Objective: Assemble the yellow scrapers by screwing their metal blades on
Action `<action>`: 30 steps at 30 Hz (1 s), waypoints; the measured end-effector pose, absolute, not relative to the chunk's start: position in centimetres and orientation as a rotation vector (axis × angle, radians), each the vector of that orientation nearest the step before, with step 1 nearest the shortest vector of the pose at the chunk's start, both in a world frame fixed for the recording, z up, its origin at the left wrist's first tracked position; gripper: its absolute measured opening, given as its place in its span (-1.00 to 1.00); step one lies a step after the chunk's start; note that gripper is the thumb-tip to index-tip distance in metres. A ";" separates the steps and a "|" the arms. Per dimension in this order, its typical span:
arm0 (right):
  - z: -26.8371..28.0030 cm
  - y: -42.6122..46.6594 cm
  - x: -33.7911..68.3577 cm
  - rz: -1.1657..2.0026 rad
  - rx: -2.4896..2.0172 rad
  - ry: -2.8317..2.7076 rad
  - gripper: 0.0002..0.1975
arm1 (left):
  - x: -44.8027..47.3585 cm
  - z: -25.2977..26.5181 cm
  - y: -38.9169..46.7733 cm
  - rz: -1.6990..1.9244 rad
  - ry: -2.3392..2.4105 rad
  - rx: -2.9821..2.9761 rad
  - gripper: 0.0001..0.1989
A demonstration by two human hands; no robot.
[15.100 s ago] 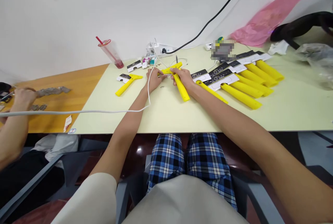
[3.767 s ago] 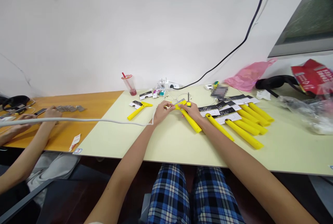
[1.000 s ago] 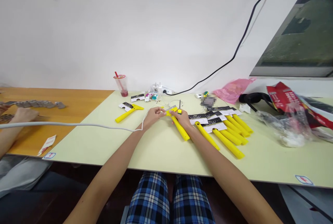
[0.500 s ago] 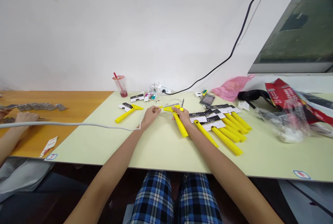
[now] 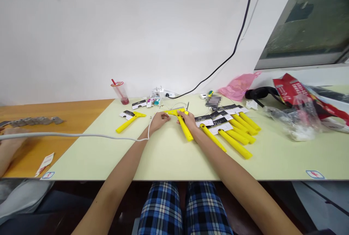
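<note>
Two hands at work here, and the right hand (image 5: 188, 119) has its fingers closed around one yellow T-shaped tool (image 5: 185, 128), head pointing away, handle angled back toward the person. One slim grey shaft (image 5: 187, 106) pokes up above those same fingers. The left hand (image 5: 159, 120) sits at the left end of the tool's head, fingers curled; whether it grips anything, I cannot tell.

All this over the middle of the pale tabletop (image 5: 166, 162)! Out to the left, one more yellow tool (image 5: 130, 122), with two black-and-white cards nearby: a nearer card (image 5: 127, 114) and a farther card (image 5: 139, 104). Out right, I count at least six yellow handles (image 5: 235, 144), overlapping, with at least four cards at their far ends.

Farther still: one cup (image 5: 120, 93) with one red straw, one pink bag (image 5: 238, 86), one red bag (image 5: 290, 90). And at far left, a co-worker's hand (image 5: 11, 142), blurred, near a row of grey pieces (image 5: 35, 121).
</note>
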State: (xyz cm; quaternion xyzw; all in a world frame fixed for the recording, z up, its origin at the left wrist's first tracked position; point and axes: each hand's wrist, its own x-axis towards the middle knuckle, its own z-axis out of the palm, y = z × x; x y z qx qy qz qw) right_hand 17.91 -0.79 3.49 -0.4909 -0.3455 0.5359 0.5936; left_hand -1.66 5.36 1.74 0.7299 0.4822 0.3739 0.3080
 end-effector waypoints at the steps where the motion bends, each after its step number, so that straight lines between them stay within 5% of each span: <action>1: 3.4 -0.7 17.9 1.249 -1.138 -0.803 -0.68 | -1.7 1.7 5.4 0.993 1.270 1.925 -0.84; 6: 3.3 -0.7 18.1 1.253 -1.139 -0.836 -0.67 | -1.7 1.8 5.2 1.067 1.238 1.852 -0.85; 16: 2.9 -0.7 18.1 1.258 -1.137 -0.960 -0.69 | -2.6 3.1 4.6 1.365 1.103 1.539 -0.51; 30: 4.1 -2.8 16.9 1.212 -1.137 -1.361 -0.53 | -1.5 4.3 2.9 1.104 1.066 1.604 -0.51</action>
